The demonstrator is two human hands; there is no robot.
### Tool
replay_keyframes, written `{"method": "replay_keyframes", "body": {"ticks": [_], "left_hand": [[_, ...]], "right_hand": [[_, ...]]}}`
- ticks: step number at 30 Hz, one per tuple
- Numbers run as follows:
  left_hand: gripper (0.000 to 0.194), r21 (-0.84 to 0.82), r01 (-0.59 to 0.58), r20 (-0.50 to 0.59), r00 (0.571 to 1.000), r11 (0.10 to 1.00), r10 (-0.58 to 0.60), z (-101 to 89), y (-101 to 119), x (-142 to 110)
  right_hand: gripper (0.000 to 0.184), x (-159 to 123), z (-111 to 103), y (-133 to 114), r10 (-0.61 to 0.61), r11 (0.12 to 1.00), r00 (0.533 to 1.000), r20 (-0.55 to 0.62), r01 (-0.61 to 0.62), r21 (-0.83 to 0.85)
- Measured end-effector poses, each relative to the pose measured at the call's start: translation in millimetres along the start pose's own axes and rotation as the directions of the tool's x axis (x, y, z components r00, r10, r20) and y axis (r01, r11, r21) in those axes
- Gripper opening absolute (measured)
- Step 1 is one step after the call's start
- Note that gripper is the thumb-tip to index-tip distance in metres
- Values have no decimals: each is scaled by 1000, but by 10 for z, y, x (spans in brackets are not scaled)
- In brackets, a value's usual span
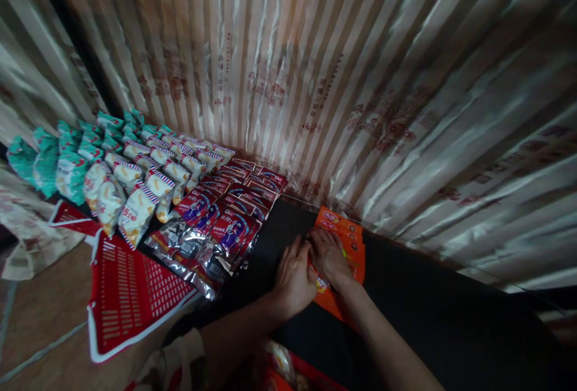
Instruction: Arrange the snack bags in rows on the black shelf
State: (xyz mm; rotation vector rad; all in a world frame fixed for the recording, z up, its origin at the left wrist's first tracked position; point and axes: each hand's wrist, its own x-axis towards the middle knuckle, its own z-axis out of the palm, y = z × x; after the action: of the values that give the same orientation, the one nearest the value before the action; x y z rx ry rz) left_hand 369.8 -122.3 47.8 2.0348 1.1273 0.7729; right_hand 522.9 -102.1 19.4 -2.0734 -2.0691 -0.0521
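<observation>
Several orange snack packets [345,232] lie overlapped in a short row on the black tabletop. Against their left side rests my left hand [295,277], its fingers stretched forward and close together. My right hand [329,253] lies over the middle of the packets with its fingers flat, the tips pointing toward my left hand. The two hands touch or nearly touch, and part of the front packet shows beneath and between them. I see nothing gripped in either hand. Their thumbs are partly hidden.
To the left stand rows of dark red packets [232,226], white-and-yellow snack bags [137,214] and green bags [72,175]. A red basket [130,295] is below the table's left edge. Shiny packaging [282,358] shows at the near edge. A pleated curtain [270,78] hangs behind.
</observation>
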Motion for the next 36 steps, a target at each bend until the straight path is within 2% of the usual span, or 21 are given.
{"method": "replay_keyframes", "body": {"ticks": [4, 7, 11, 14, 15, 17, 21, 25, 28, 31, 36], "left_hand": [[42, -15, -97, -198, 976, 995, 92, -396, 80, 0], [37, 93, -172, -266, 945, 981, 191, -720, 32, -102], [33, 344, -162, -254, 932, 925, 258, -1105, -299, -272], [34, 493, -76, -292, 924, 867, 247, -1299, -661, -334], [36, 525, -43, -307, 922, 850, 236, -1341, -777, -345], [40, 576, 1, -311, 925, 818, 218, -1392, -977, -369], [48, 628, 47, -285, 942, 777, 174, -1419, -1190, -435], [50, 636, 67, -275, 951, 769, 144, -1477, -1233, -421], [51, 638, 94, -289, 949, 764, 125, -1602, -1272, -294], [52, 637, 172, -318, 947, 752, 53, -1756, -1357, -120], [57, 669, 208, -277, 961, 713, -19, -1892, -1513, 58]], "right_hand": [[28, 57, -22, -17, -7, 1000, 999, -49, 8, 24], [29, 88, -91, -208, 31, 987, 992, -118, -11, 163], [31, 78, -193, -768, 147, 892, 983, -108, -85, 443], [34, 76, -218, -1237, 236, 737, 972, -12, -170, 655], [36, 84, -217, -1368, 268, 679, 963, 24, -207, 704], [37, 110, -202, -1576, 340, 633, 939, 48, -266, 727], [46, 162, -129, -1795, 500, 658, 866, 14, -391, 643], [75, 217, 13, -1857, 598, 606, 801, 1, -454, 653], [92, 284, 109, -1857, 615, 488, 783, 94, -471, 735], [99, 359, 130, -1852, 618, 402, 764, 188, -512, 759], [98, 470, 52, -1860, 635, 456, 737, 234, -601, 657]]}}
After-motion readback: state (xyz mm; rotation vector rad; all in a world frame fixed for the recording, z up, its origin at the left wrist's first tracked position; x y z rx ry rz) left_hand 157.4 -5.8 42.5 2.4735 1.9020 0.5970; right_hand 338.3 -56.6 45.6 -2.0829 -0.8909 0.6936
